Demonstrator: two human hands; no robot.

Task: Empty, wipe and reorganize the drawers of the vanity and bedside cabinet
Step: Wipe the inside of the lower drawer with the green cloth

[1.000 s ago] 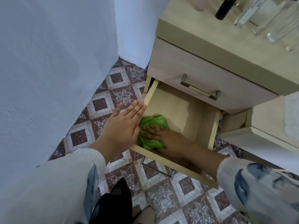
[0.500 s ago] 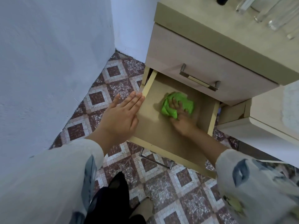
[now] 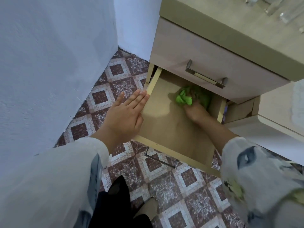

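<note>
The lower drawer (image 3: 166,129) of the beige cabinet is pulled out, and its wooden bottom is bare. My right hand (image 3: 195,111) reaches deep into the drawer's back right corner and presses a crumpled green cloth (image 3: 184,98) onto the bottom, partly under the drawer above. My left hand (image 3: 125,116) lies flat with fingers together against the outside of the drawer's left wall. The upper drawer (image 3: 213,63) is closed and has a metal bar handle (image 3: 206,77).
A pale blue wall (image 3: 57,63) stands close on the left and behind the cabinet. Patterned maroon and white floor tiles (image 3: 189,186) lie below. Clear glass bottles (image 3: 279,10) stand on the cabinet top. A lower beige unit (image 3: 276,116) adjoins on the right. The drawer's handle (image 3: 160,159) hangs over the floor.
My right hand has slid the green cloth from the drawer's front left towards the back right corner. My left hand has stayed on the drawer's left side.
</note>
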